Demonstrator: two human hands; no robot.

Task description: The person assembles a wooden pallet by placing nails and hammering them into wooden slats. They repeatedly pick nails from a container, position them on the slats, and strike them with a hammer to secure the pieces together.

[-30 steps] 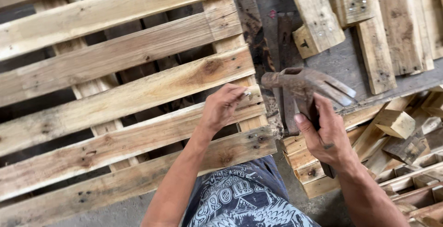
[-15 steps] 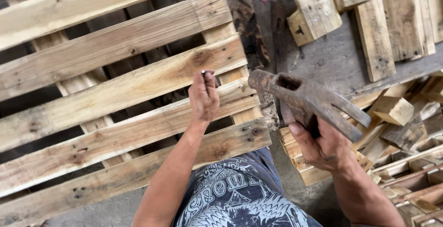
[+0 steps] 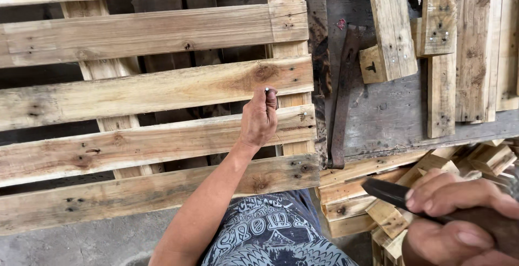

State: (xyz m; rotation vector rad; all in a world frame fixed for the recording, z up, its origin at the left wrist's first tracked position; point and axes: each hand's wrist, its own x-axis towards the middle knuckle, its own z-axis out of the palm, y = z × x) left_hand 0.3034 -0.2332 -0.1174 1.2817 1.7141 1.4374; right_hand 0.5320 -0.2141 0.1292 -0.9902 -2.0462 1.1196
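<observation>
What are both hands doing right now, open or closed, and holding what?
Left hand: closed, pinching a nail upright against the pallet.
Right hand: closed around a hammer handle.

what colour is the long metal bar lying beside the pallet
Rusty dark brown; the metal bar shows best in the head view.

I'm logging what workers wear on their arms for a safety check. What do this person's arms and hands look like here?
Both hands are bare, with no gloves. The left hand and its forearm show no sleeve, watch or wristband up to the elbow. The right hand sits close to the camera at the lower right, also ungloved, with short nails; no ring shows, and its wrist is out of frame. Below is a grey-blue shirt with a pale printed pattern.
</observation>
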